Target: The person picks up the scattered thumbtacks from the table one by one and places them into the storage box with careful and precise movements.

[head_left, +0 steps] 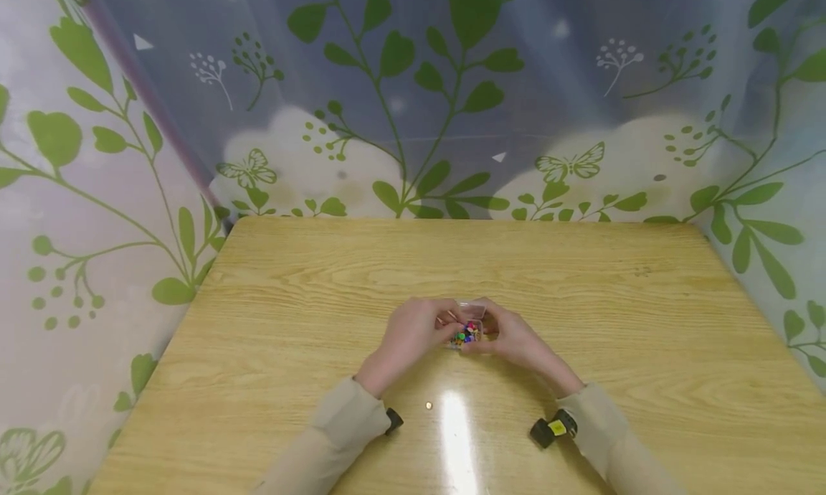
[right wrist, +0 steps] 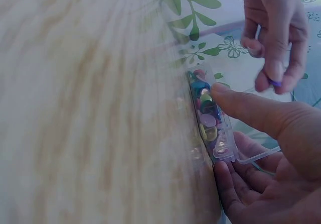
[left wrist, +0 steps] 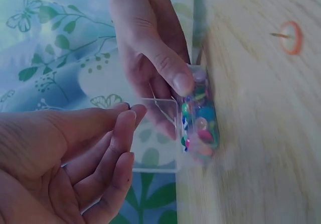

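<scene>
A small clear plastic box of colourful thumbtacks rests on the table, its clear lid raised. My right hand grips the box, with the thumb along the near side and the other fingers around the far side and end. Just above the box, my left hand pinches a small purple thumbtack between thumb and fingertips. Most of that tack is hidden by the fingers. Nearer the front, a single orange-rimmed thumbtack lies on the table with its pin pointing up.
The wood-grain table reaches back to a leaf-patterned curtain, with more of the same cloth at both sides. A bright reflection lies on the tabletop in front of the hands. Each wrist wears a black strapped device.
</scene>
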A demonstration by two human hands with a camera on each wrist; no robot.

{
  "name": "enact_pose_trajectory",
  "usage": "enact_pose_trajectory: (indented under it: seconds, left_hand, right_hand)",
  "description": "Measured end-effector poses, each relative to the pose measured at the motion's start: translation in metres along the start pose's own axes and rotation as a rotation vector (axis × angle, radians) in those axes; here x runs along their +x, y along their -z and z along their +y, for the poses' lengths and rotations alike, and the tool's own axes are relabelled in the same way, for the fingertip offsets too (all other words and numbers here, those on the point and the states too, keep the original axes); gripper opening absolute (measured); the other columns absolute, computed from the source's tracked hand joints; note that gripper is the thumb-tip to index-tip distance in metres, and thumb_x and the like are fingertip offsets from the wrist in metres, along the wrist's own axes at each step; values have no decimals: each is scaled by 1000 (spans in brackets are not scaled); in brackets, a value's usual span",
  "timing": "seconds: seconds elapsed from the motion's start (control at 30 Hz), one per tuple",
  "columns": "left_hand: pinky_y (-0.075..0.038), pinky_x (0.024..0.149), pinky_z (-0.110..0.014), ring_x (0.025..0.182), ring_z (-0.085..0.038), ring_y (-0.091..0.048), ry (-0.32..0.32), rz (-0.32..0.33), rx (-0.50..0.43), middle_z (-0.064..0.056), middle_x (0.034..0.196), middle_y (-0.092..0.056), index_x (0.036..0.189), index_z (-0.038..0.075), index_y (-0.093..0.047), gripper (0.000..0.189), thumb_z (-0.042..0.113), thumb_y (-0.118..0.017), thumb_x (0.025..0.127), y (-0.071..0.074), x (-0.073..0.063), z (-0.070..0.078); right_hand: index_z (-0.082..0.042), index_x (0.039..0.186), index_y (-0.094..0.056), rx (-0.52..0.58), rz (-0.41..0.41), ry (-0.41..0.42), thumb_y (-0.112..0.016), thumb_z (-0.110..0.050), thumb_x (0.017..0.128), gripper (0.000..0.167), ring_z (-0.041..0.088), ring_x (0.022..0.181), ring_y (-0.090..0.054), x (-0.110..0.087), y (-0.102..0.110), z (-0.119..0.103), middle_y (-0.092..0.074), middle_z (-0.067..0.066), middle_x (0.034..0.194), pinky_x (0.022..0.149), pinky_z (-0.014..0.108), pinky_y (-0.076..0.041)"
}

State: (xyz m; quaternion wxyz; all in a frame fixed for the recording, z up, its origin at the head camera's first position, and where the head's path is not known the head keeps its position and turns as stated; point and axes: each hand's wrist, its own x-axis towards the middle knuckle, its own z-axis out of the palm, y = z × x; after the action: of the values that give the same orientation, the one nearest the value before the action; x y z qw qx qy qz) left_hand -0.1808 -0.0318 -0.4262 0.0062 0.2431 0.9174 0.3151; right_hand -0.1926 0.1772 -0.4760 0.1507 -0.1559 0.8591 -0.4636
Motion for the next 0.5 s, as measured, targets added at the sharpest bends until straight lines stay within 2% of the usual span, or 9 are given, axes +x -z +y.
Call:
enact_pose_trajectory:
  seconds: [0.13, 0.27, 0.37, 0.5]
  left_hand:
    - [-47, 50, -16, 76, -12, -73, 16, 10, -25, 1, 99, -78, 104, 18, -78, 11, 18, -73, 94, -2, 6, 3]
    - [-46, 47, -17, 73, -11, -72, 34, 3, -53, 0, 109, -77, 111, 20, -79, 17, 16, -71, 96, -3, 5, 2]
    - [-47, 48, -18, 71, -10, -70, 41, 0, -42, 0, 106, -77, 110, 20, -79, 16, 17, -71, 96, -1, 2, 0]
    - [-49, 55, -18, 73, -9, -69, 45, -15, -12, 1, 97, -77, 105, 19, -79, 12, 20, -72, 96, 4, -3, -4]
  right_hand:
    - [-21, 129, -57, -25, 7, -4, -87, -23, 81, 57, 27, 109, -63, -1, 0, -1, -66, 6, 122, 90, 46, -54]
    - [-21, 130, -57, -35, 8, -8, -87, -23, 81, 57, 27, 108, -63, -1, 0, -2, -65, 6, 121, 90, 46, -54]
    - [-20, 132, -56, -31, 5, -11, -86, -24, 82, 59, 28, 110, -62, -1, 0, -1, -65, 8, 124, 92, 47, -54]
    - [-16, 136, -55, -16, 4, -9, -86, -23, 82, 63, 29, 111, -63, -1, 0, 0, -63, 10, 130, 95, 48, -53]
